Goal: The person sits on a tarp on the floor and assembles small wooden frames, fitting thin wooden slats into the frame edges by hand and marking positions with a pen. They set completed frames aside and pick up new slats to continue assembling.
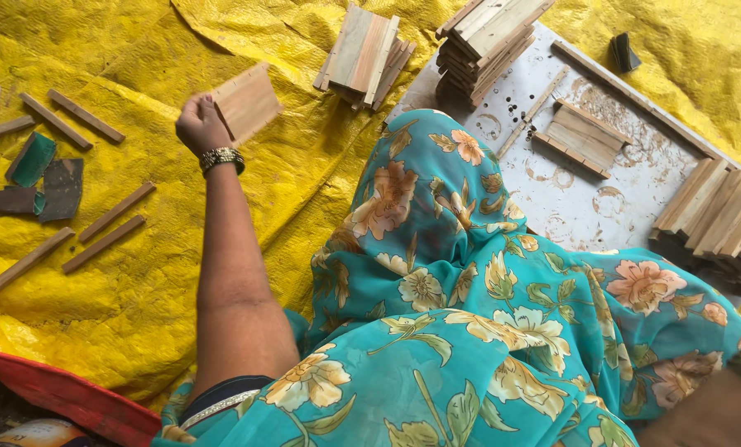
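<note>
Held in the left hand [198,124], the wooden panel [248,103] looks pale, flat, ridged.

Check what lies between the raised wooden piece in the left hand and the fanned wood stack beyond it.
Only bare yellow tarp, head view. The left hand holds the wooden piece up, short of the wood stack.

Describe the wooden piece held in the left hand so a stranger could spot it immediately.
Start at the yellow tarp covering the ground on the left. Above it, the left hand, with a beaded bracelet on its wrist, is raised. It holds a flat wooden panel, the only wood lifted off the tarp.
</note>
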